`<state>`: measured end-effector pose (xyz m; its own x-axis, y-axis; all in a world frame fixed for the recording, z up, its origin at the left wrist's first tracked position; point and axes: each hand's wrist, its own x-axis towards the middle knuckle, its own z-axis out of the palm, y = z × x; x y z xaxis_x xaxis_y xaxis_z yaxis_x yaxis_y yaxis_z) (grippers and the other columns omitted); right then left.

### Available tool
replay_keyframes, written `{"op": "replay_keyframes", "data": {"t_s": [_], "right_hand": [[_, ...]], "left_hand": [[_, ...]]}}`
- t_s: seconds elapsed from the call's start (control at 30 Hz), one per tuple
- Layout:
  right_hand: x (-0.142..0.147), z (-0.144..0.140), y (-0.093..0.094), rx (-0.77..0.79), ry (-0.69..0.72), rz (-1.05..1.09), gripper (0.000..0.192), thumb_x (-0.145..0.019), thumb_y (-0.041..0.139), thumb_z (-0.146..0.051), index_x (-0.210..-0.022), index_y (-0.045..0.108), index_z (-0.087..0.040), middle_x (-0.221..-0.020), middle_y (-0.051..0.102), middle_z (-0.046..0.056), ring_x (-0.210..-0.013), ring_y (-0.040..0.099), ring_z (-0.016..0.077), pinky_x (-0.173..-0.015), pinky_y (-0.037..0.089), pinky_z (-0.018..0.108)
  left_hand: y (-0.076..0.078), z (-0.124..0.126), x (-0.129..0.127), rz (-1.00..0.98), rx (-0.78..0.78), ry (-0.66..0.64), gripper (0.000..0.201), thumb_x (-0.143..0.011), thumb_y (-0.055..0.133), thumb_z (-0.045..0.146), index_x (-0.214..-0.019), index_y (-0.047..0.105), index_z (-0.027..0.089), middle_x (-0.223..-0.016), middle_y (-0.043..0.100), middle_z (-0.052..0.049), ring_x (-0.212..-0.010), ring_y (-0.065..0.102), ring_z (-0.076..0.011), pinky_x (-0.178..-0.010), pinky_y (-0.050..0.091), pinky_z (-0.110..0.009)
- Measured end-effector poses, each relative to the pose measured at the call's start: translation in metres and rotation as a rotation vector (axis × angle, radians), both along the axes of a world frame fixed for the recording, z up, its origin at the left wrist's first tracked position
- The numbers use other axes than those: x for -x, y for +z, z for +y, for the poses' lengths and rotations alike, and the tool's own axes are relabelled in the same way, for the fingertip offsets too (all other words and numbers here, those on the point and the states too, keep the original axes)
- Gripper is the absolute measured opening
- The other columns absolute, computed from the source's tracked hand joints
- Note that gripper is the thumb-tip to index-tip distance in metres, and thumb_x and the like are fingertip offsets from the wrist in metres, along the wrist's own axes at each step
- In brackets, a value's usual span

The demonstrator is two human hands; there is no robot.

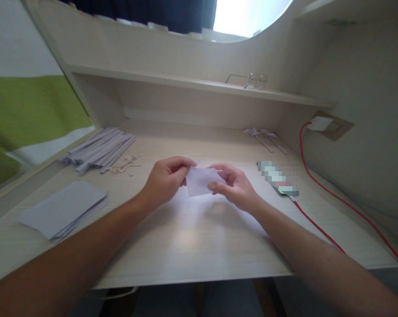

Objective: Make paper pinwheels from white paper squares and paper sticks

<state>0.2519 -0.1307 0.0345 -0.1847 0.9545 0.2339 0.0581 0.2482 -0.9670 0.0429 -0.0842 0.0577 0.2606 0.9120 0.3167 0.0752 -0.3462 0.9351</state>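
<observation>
Between my two hands a small white piece of paper (199,182) is held up just above the desk. My left hand (167,180) pinches its upper left corner between thumb and fingers. On the other side, my right hand (235,185) grips the right edge, thumb in front and fingers behind. A few thin white sticks (190,157) lie on the desk just beyond my left hand. To the left rests a stack of white paper sheets (67,207), and behind it a pile of rolled paper tubes (100,147).
Small pale rubber bands or strips (126,165) lie by the tubes. At right is a phone (278,178) with a red cable (317,226). Paper pinwheel-like pieces on sticks (264,138) lie at the back right. Glasses (248,80) sit on the shelf (185,86).
</observation>
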Motion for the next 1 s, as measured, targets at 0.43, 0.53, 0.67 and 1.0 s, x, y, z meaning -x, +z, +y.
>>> {"op": "replay_keyframes", "data": {"t_s": [0.43, 0.53, 0.67, 1.0], "right_hand": [[0.001, 0.003, 0.002, 0.008, -0.186, 0.105, 0.015, -0.077, 0.079, -0.030, -0.089, 0.079, -0.021, -0.083, 0.075, 0.002, -0.069, 0.062, 0.0163, -0.063, 0.048, 0.029], [0.001, 0.004, 0.003, -0.046, -0.131, 0.101, 0.016, -0.074, 0.075, -0.021, -0.088, 0.083, -0.024, -0.094, 0.078, 0.004, -0.083, 0.066, 0.0185, -0.071, 0.050, 0.029], [-0.004, 0.006, 0.003, 0.024, -0.017, 0.105, 0.032, -0.071, 0.068, -0.014, -0.096, 0.084, -0.027, -0.098, 0.079, 0.002, -0.080, 0.065, 0.0165, -0.068, 0.051, 0.027], [-0.003, 0.005, 0.007, 0.177, 0.074, 0.121, 0.036, -0.080, 0.078, -0.032, -0.116, 0.075, -0.024, -0.076, 0.067, -0.001, -0.064, 0.061, 0.0124, -0.058, 0.052, 0.024]], "left_hand": [[-0.007, 0.000, -0.003, -0.183, 0.211, -0.178, 0.018, -0.072, 0.076, 0.019, -0.088, 0.079, 0.013, -0.070, 0.073, -0.003, -0.049, 0.064, -0.0136, -0.051, 0.054, -0.026], [-0.005, 0.002, 0.000, -0.260, 0.285, -0.208, 0.015, -0.072, 0.073, 0.017, -0.085, 0.079, 0.013, -0.062, 0.070, -0.001, -0.049, 0.064, -0.0132, -0.051, 0.055, -0.024], [-0.006, 0.004, 0.001, -0.306, 0.320, -0.203, 0.015, -0.071, 0.067, 0.012, -0.081, 0.079, 0.013, -0.061, 0.069, -0.002, -0.049, 0.063, -0.0124, -0.050, 0.054, -0.022], [-0.014, 0.007, 0.001, -0.251, 0.270, -0.212, 0.017, -0.076, 0.064, 0.014, -0.082, 0.079, 0.017, -0.072, 0.071, -0.001, -0.062, 0.065, -0.0132, -0.057, 0.057, -0.023]]}}
